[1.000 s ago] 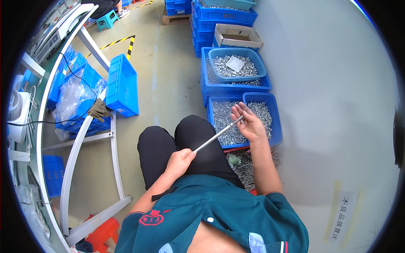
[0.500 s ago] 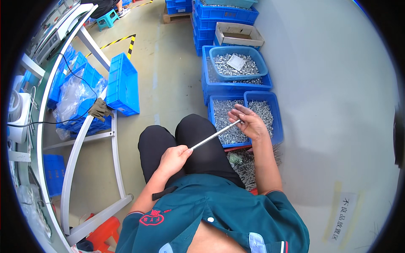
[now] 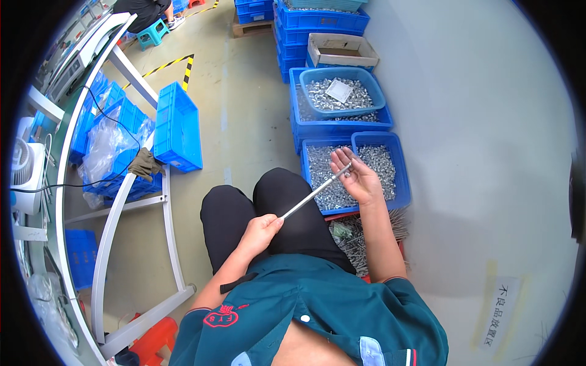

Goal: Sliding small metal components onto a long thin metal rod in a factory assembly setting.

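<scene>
My left hand [image 3: 261,233] is closed round the near end of a thin silvery metal rod [image 3: 312,194], which slants up to the right above my lap. At the rod's far end, my right hand [image 3: 364,184] is palm up with its fingers stretched out and apart. The rod's tip lies over those fingers. Small metallic bits seem to rest in the palm beside it, too small to name. Just behind and under my right hand stand two blue bins of small silvery metal parts, a left bin [image 3: 317,210] and a right bin [image 3: 404,177].
Below the bins lies a heap of thin metal rods [image 3: 361,251]. A light-blue basin [image 3: 381,91] of metal parts sits farther back, near stacked blue crates [image 3: 329,23]. To my left are a white-framed bench [image 3: 111,244] and an upended blue crate [image 3: 160,131]. A wall [image 3: 482,152] borders the right.
My right hand's fingers have spread from around the rod's end, turning the palm up. The rod has tilted slightly steeper. My left hand keeps its grip and has shifted slightly right.
</scene>
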Tool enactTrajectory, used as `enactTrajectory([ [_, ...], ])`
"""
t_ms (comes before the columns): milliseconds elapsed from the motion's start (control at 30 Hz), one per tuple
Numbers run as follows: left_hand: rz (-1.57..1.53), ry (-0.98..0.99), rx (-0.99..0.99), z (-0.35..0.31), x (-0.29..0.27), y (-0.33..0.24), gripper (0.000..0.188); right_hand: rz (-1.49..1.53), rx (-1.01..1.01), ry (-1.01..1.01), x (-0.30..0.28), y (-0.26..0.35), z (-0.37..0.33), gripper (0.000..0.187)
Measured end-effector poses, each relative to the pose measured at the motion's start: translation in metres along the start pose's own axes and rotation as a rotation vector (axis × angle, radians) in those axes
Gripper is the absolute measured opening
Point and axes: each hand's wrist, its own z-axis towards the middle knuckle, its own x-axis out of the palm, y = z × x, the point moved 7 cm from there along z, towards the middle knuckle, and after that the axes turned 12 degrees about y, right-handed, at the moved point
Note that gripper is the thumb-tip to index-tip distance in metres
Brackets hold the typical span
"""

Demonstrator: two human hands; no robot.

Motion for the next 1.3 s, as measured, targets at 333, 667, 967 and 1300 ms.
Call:
enactTrajectory([
  [333,0.057,-0.055,-0.015,-0.003,-0.001,-0.01,0.03,-0.19,0.016,-0.127,-0.013,0.003,0.002,0.023],
  [667,-0.609,0.251,-0.176,0.002,0.024,0.002,0.033,-0.171,0.069,0.008,0.011,-0.019,0.002,0.028],
  [967,-0.462,0.172,-0.132,0.002,0.016,0.002,0.031,0.129,0.061,-0.077,-0.02,-0.015,-0.004,0.047],
  [1300,-0.319,0.135,-0.077,-0.008,0.012,0.006,0.031,-0.039,-0.058,0.008,-0.008,0.019,0.009,0.042],
])
